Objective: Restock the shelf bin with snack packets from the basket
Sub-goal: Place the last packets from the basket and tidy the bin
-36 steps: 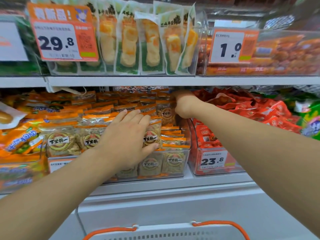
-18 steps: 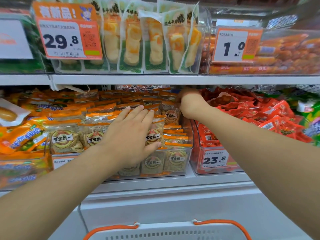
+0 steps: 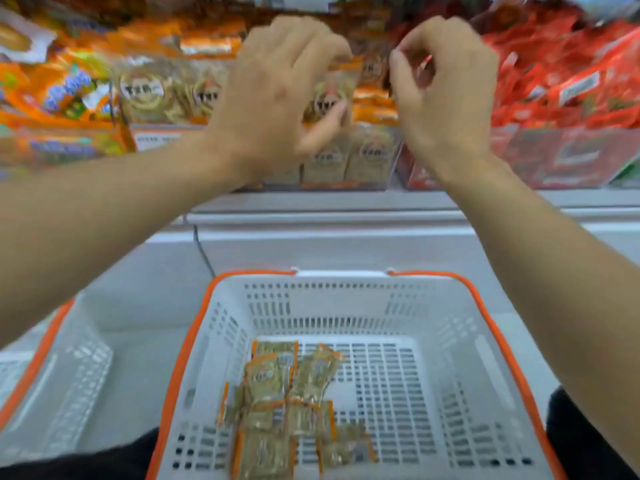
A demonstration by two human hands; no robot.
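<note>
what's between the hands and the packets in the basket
In the head view, below the left hand and right hand come the shelf's white front ledge, then the basket far wall; the packets lie beyond.

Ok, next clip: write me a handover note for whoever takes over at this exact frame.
Left hand: raised before the clear plastic shelf bin, fingers loosely curled; whether it holds a packet is blurred.
Right hand: raised, fingers curled, apparently empty.
Done: bin already holds rows of tan orange-edged snack packets.
Left: a small pile of the same packets lies in the white orange-rimmed basket below; move them up into the bin.
</note>
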